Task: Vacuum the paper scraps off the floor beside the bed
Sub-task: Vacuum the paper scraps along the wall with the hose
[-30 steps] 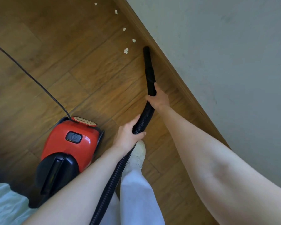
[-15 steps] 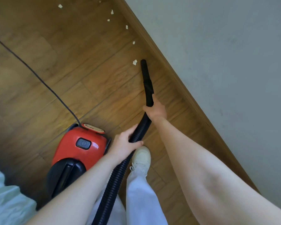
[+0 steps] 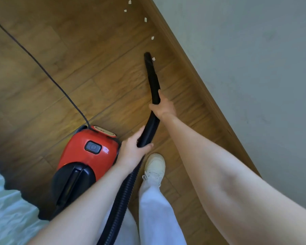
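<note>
Below the left hand [image 3: 131,152], the ribbed black hose [image 3: 121,200] is running off the bottom edge, so where it is joining the red canister vacuum [image 3: 83,161] is staying hidden; the left forearm is covering part of the vacuum's near side. Bedding [image 3: 9,213] is showing only as a pale corner at the far left of that hand, cut off by the frame. The fingers of both hands are wrapping under the tube, largely out of sight. The left hand is curling around the hose just beside the vacuum's body. Ahead of it, the right hand [image 3: 163,107] is gripping the black crevice nozzle [image 3: 151,75] at its base, thumb lying along the top. Just past the right hand, the nozzle tip is lying beside one paper scrap [image 3: 153,59] on the wooden floor [image 3: 78,68], whether touching it is hard to tell. More paper scraps [image 3: 145,19] are trailing farther ahead along the skirting board [image 3: 193,71], the farthest blurred at the top edge. A power cord [image 3: 42,71] is leading away left of both hands.
</note>
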Demonstrator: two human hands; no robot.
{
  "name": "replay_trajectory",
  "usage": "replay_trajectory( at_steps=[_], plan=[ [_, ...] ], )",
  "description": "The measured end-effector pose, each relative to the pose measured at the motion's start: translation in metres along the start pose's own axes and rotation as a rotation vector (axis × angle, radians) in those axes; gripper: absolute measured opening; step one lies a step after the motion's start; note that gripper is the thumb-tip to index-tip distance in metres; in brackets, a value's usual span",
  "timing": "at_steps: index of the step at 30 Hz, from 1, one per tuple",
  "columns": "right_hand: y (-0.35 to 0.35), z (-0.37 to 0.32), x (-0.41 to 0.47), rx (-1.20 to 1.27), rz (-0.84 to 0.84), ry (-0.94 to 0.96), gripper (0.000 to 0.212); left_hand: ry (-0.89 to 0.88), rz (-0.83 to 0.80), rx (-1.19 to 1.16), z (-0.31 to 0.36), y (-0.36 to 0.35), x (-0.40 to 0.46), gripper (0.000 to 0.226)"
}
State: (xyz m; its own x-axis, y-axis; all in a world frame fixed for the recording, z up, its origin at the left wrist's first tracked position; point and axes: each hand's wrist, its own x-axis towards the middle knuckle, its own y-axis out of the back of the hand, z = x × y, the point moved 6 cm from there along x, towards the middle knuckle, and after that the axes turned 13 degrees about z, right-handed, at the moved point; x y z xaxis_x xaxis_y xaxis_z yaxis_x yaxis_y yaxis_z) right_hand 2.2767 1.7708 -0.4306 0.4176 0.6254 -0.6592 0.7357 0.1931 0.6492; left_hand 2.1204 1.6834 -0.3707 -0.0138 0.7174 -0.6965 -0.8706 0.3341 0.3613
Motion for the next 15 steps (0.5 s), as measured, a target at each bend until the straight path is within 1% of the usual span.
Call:
replay_trajectory(
  at_steps=[3, 6, 12, 15],
  plan=[
    [0.005, -0.017, 0.015, -0.001, 0.002, -0.008, 0.075, 0.009, -0.018, -0.01, 0.013, 0.008, 0.019, 0.068],
    [0.012, -0.017, 0.014, -0.001, 0.019, -0.016, 0.074, 0.008, -0.041, -0.018, 0.019, 0.008, 0.021, 0.067],
    [0.008, 0.027, -0.022, -0.011, -0.006, -0.03, 0.075, 0.01, -0.092, 0.025, -0.007, -0.011, -0.021, 0.07],
    [0.005, 0.052, -0.039, -0.002, 0.013, -0.077, 0.075, -0.004, -0.075, 0.04, -0.023, -0.02, -0.041, 0.069]
  ],
)
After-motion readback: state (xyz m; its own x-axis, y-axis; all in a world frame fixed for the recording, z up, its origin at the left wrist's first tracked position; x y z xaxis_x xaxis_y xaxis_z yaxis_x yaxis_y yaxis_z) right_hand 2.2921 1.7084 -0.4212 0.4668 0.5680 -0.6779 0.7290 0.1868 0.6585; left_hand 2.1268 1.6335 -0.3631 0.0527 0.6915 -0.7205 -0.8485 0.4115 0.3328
